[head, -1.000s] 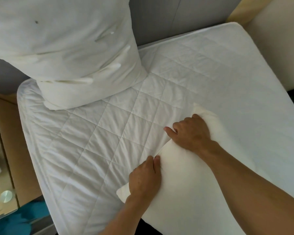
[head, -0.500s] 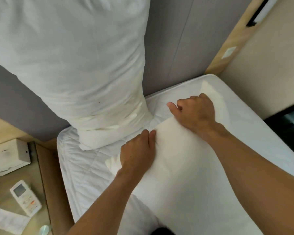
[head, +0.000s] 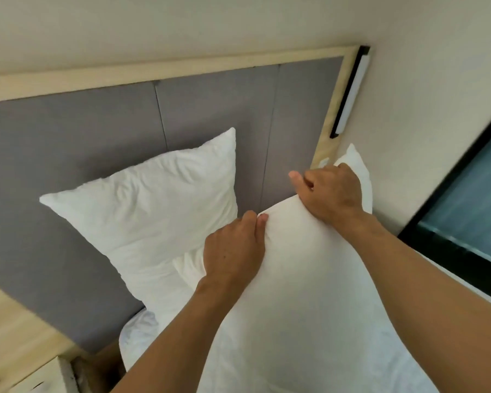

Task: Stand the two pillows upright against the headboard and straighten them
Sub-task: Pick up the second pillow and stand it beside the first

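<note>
- Left hand [head: 233,251] and right hand [head: 330,191] clamp the near pillow's [head: 309,293] top edge.
- Far pillow [head: 153,211] stands against the grey headboard [head: 68,154].

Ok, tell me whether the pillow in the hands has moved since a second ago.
Yes. The held pillow has been lifted off the mattress and up toward the grey headboard, beside the standing pillow. Left hand and right hand grip its top edge.
</note>
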